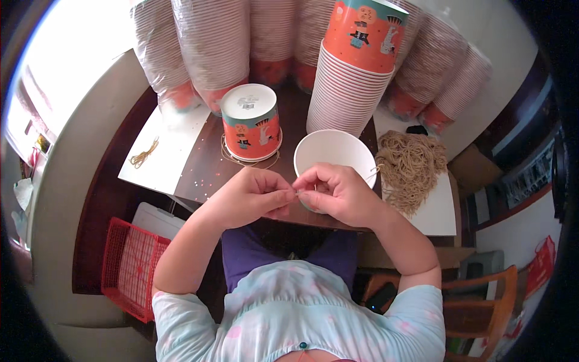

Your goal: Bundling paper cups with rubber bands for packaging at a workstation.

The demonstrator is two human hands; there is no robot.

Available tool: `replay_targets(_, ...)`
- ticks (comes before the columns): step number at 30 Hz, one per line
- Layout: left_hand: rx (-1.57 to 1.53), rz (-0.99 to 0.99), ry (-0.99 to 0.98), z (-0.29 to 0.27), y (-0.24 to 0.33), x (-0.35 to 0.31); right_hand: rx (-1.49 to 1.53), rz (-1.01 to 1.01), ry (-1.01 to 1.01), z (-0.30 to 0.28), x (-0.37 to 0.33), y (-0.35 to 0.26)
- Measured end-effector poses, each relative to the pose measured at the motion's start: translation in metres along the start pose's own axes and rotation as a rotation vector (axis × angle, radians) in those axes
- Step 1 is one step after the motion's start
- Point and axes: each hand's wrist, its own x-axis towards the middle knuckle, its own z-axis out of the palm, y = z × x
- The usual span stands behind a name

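Both hands meet at the near left rim of an open white-lined paper bucket (335, 157). My left hand (256, 194) is closed in a pinch, and my right hand (338, 192) pinches beside it, fingertips nearly touching. A short pale bit of cord shows between the fingertips; most of it is hidden. Tan cord (375, 172) also pokes out at the bucket's right rim. To the left, an orange and teal printed bucket (250, 130) stands upside down, with a cord handle (226, 155) looped around its base.
A tall stack of nested buckets (350, 90) stands behind the open one. Plastic-wrapped bucket stacks (211, 45) line the back. A heap of tan cords (413, 169) lies right, a small cord bundle (143, 154) left. Below left is a red basket (129, 265); a wooden chair (482, 308) stands right.
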Motion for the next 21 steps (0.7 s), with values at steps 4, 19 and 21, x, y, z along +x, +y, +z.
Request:
replay_targets(4,-0.034,-0.033,0.017,0.000,-0.003,0.000,-0.357,-0.260,0.136,0.004,0.003,0.005)
replay_targets(19,0.224,0.057,0.165,0.019,-0.009,-0.001,-0.643,-0.479,0.144,0.001,-0.009,0.011)
replay_targets(21,0.371,0.080,0.236,0.027,-0.006,0.000,-0.664,-0.471,0.144,-0.001,-0.009,0.010)
